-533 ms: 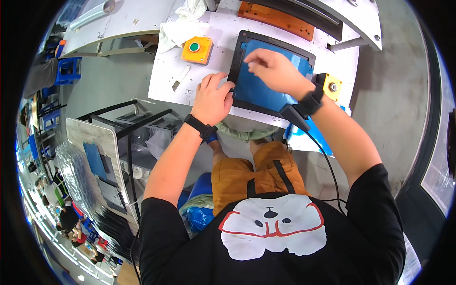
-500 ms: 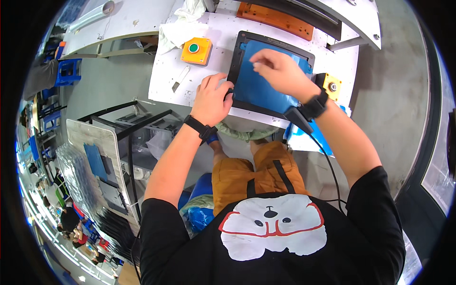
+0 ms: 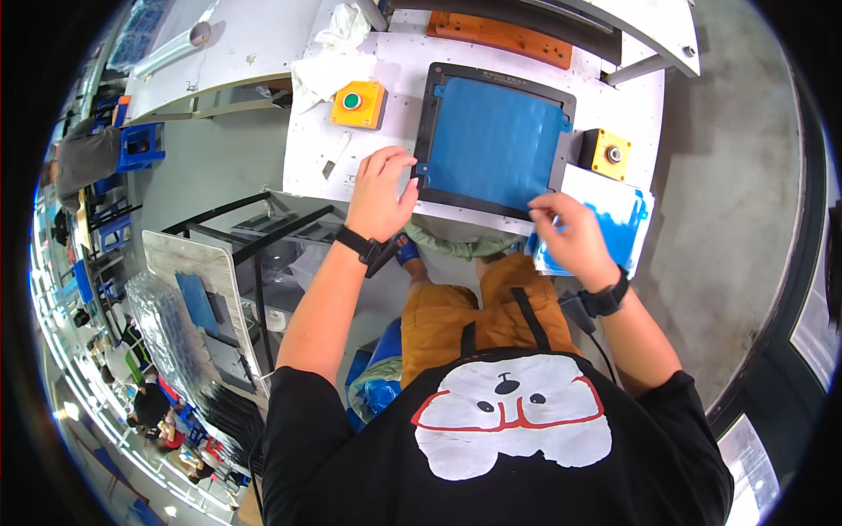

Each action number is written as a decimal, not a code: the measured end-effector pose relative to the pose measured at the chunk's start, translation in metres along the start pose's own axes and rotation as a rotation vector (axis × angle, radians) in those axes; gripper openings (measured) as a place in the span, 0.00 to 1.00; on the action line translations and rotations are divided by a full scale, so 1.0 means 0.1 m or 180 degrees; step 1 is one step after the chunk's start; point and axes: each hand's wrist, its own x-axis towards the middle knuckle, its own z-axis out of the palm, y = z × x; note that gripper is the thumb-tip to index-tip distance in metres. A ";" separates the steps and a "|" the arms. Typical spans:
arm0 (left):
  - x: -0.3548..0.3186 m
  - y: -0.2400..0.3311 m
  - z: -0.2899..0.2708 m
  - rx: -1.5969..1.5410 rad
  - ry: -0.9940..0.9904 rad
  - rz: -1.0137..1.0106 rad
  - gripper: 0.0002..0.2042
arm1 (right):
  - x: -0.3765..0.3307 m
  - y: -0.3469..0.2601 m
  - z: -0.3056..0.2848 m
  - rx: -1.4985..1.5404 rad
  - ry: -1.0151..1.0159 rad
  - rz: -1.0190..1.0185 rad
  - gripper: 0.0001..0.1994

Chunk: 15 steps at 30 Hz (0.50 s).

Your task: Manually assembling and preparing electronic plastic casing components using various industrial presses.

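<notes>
A flat blue sheet (image 3: 495, 145) lies in a black rectangular frame (image 3: 425, 123) on the white table. Small blue tabs stick out at its corners. My left hand (image 3: 379, 195) rests at the frame's lower left corner, thumb and fingers apart, fingertips against the edge. At the lower right corner, my right hand (image 3: 572, 237) has its thumb and forefinger brought together close to the rim. Whatever those fingertips hold, if anything, is too small to make out. Below this hand lies a stack of blue-and-white sheets (image 3: 627, 219).
A yellow box with a green button (image 3: 358, 103) stands left of the frame, a yellow switch box (image 3: 607, 154) right of it. A small knife-like tool (image 3: 337, 155) and white cloth (image 3: 329, 72) lie left. Behind is an orange-brown bar (image 3: 500, 39); a rack (image 3: 254, 254) stands lower left.
My right hand has moved from over the blue sheet down to the frame's lower right corner, uncovering the sheet. My left hand stays at the left edge, its fingers slightly shifted.
</notes>
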 end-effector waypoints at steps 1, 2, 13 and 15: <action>-0.03 -0.01 0.01 0.0020 0.0008 -0.0007 0.11 | 0.05 -0.07 0.07 -0.0302 -0.0143 -0.0455 0.07; -0.08 -0.01 0.01 0.0036 0.0072 -0.0105 0.11 | 0.14 -0.10 0.16 -0.0576 -0.0231 -0.0900 0.07; -0.38 0.07 0.20 -0.0684 0.0654 -0.0425 0.09 | 0.95 -0.32 0.67 -0.2018 -0.1113 -0.2449 0.13; -0.38 0.07 0.22 -0.0796 0.0770 -0.0518 0.09 | 1.01 -0.33 0.72 -0.1982 -0.1169 -0.2450 0.13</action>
